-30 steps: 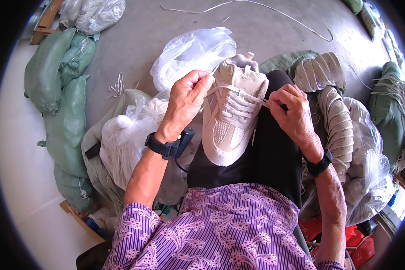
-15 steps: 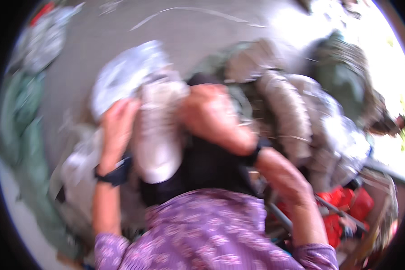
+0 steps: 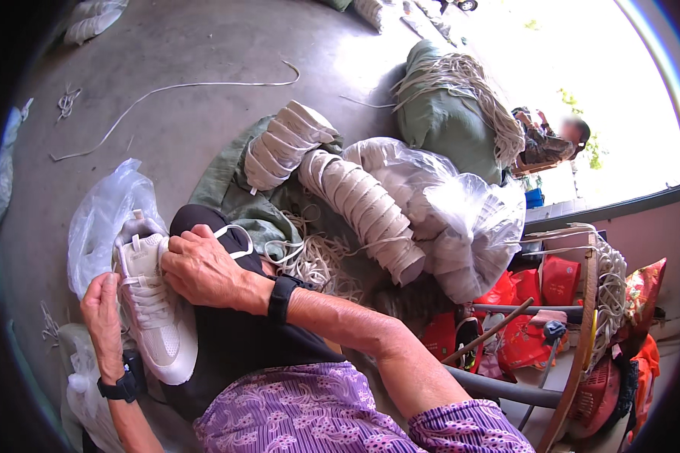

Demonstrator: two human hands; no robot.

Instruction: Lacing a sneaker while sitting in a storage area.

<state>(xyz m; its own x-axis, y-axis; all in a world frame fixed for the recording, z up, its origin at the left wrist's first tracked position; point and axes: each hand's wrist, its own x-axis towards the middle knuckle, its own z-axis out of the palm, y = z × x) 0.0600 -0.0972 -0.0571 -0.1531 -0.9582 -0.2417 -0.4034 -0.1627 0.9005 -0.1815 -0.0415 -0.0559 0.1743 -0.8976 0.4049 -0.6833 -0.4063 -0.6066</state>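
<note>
A white lace-up sneaker (image 3: 155, 302) rests on my black-clad thigh, its toe pointing toward me and white laces crossing its front. My right hand (image 3: 204, 268) is closed in a pinch at the upper right of the lacing. From behind its knuckles a loop of white shoelace (image 3: 242, 240) sticks out to the right. At the shoe's left edge is my left hand (image 3: 102, 309), thumb and fingers pressed together; what they hold, if anything, is too small to make out. Beyond the shoe lies a translucent plastic bag (image 3: 102, 226).
Stacks of nested white shoe parts (image 3: 363, 208) lie on green cloth beside a tangle of laces (image 3: 321, 264). Farther right are a filled clear bag (image 3: 476, 226) and a green sack (image 3: 438, 113) draped with laces. A wooden-framed rack (image 3: 582, 325) holds red packages. Another person (image 3: 544, 143) sits outside.
The view has swung right and sharpened, so the shoe and my hands appear farther left. Both hands stay at the shoe's two sides; the loop of lace by my right hand now shows clearly.
</note>
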